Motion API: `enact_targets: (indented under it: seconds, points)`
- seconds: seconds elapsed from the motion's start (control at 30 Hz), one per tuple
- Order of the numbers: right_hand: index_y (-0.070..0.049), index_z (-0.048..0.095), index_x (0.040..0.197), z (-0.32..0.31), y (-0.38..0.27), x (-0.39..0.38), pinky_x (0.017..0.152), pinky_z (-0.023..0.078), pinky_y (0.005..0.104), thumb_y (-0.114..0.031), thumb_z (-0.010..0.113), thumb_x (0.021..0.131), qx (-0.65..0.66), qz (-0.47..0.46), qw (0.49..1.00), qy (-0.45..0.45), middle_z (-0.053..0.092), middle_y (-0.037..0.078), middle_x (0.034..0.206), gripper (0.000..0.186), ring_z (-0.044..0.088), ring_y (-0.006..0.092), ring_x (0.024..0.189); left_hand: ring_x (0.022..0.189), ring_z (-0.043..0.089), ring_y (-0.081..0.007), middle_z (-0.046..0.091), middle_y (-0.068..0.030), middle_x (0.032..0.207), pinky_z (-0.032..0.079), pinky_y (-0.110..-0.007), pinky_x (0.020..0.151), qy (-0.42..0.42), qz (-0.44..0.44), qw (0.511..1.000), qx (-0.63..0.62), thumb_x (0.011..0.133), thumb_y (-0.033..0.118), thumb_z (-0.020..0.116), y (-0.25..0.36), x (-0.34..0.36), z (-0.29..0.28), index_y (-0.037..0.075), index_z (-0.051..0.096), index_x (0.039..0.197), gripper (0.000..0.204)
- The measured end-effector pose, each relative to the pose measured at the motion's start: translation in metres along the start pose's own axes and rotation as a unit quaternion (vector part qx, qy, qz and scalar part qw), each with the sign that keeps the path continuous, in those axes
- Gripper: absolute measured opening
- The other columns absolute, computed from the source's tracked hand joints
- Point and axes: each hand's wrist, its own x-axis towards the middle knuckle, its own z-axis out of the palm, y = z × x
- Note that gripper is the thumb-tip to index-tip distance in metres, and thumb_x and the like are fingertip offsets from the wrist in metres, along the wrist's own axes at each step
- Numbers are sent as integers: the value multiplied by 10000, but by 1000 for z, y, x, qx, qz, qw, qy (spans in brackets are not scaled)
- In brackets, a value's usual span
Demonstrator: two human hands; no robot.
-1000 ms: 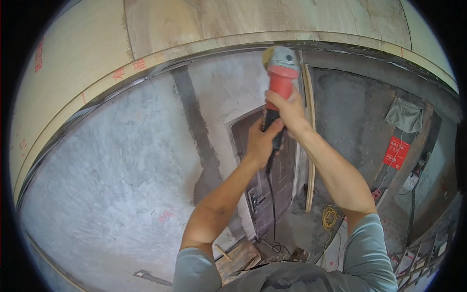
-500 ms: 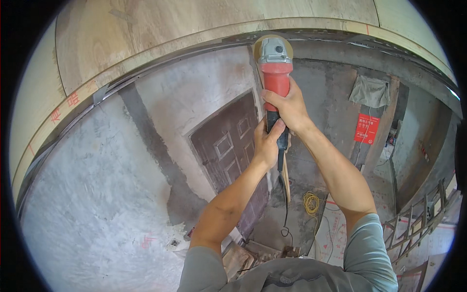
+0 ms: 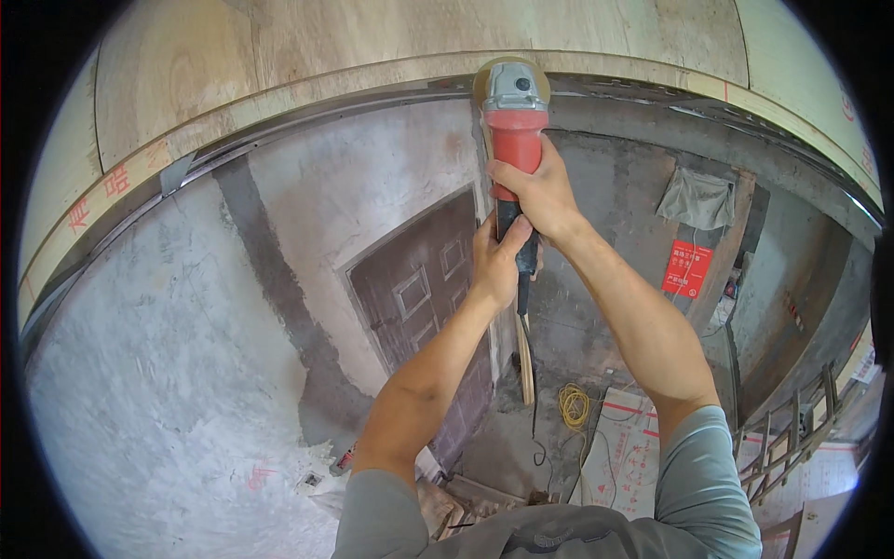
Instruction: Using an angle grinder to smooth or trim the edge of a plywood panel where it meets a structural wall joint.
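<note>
Left hand (image 3: 498, 264) wraps around the black rear handle of a red and silver grinder (image 3: 517, 140); just above it and to its right, the right hand (image 3: 548, 194) closes around the red body. Both arms are raised, and the grinder stands upright at top centre, its round tan disc (image 3: 482, 86) in front of the edge of a wooden panel (image 3: 372, 33) overhead; whether they touch cannot be told. From left to right behind: a pale, patchy wall (image 3: 149, 307); a brown panelled door (image 3: 410, 293); the grinder's black cord (image 3: 523, 303), hanging down; a yellow cable coil (image 3: 574, 406) on the floor (image 3: 503, 452); a red sign (image 3: 682, 265) below a draped grey cover (image 3: 698, 197); and, far right, a ladder (image 3: 797, 432).
</note>
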Motion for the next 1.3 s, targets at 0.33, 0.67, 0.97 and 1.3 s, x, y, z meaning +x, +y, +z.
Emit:
enact_targets:
  seconds: [0.33, 0.67, 0.97, 1.3]
  points:
    - [-1, 526, 1165, -21, 8, -2, 669, 561, 324, -149, 787, 835, 42, -12, 997, 61, 623, 66, 968, 446, 629, 145, 785, 515, 583, -140, 590, -33, 712, 455, -287, 441, -11, -21, 999, 44, 955, 351, 727, -14, 13, 6, 61, 573, 1078, 350]
    - [-24, 536, 1160, -57, -8, 1, 667, 553, 313, -148, 780, 852, -49, 5, 996, 68, 614, 58, 959, 413, 616, 139, 780, 540, 604, -164, 622, -65, 759, 463, -300, 451, -51, -53, 997, -33, 980, 408, 683, -21, 15, 46, 44, 572, 1071, 392]
    - [-5, 526, 1145, -109, -40, -20, 647, 542, 321, -171, 786, 845, -51, 2, 991, 121, 618, 61, 906, 430, 636, 158, 714, 523, 608, -179, 631, -90, 744, 455, -302, 427, -110, -78, 988, -72, 959, 440, 712, -48, 18, 99, 43, 560, 1030, 431]
    - [7, 519, 1166, -143, -47, -34, 654, 573, 336, -173, 780, 856, -93, -29, 981, 167, 619, 87, 937, 444, 663, 179, 722, 532, 617, -165, 635, -82, 735, 461, -289, 434, -170, -89, 980, -52, 948, 481, 712, -62, 22, 124, 51, 561, 1044, 466]
